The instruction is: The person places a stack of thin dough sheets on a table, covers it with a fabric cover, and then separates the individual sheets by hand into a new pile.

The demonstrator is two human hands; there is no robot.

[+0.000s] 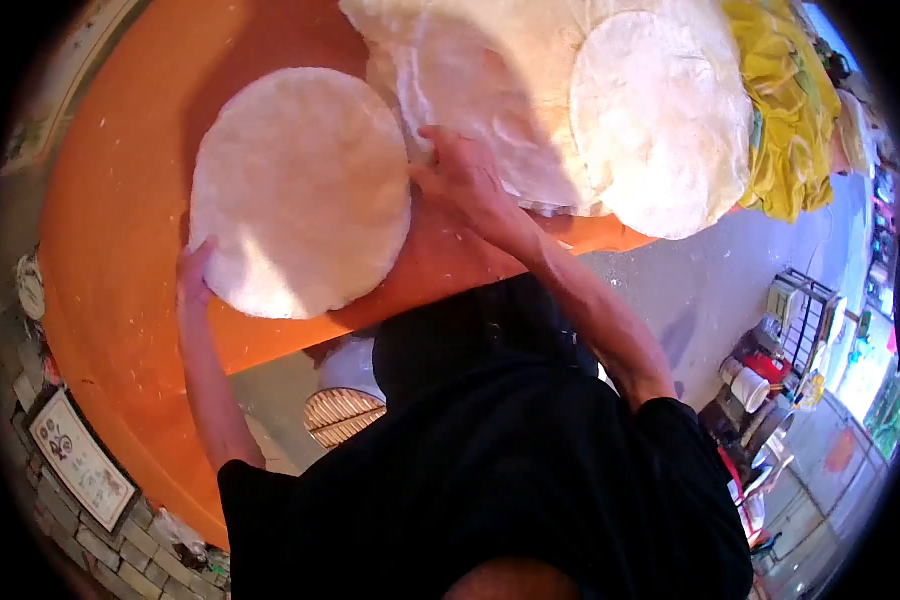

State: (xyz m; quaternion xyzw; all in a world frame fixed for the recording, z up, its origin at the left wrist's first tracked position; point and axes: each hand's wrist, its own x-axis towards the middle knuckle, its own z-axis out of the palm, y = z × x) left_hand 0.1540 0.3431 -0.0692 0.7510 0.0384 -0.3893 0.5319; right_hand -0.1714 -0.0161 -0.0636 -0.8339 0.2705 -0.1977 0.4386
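Note:
A round, pale, flat disc (pixel 300 190) with a slightly fuzzy edge lies over the orange tabletop; whether it is bread or padding I cannot make out. My left hand (pixel 196 272) pinches its lower left edge, the thumb on top and the other fingers partly hidden. At the disc's right edge is my right hand (pixel 465 180), two fingertips apart, one touching or very near the rim. Beyond that hand spreads a pale, wrinkled sheet-like layer (pixel 470 90). A second round disc (pixel 660 120) rests on its right part, brightly lit.
The orange table (pixel 120 220) curves around on the left. A yellow cloth (pixel 785 110) is bunched at the far right end. Below the table edge shows a woven, slatted item (pixel 342 415). A rack (pixel 805 320) with assorted goods stands on the floor at right.

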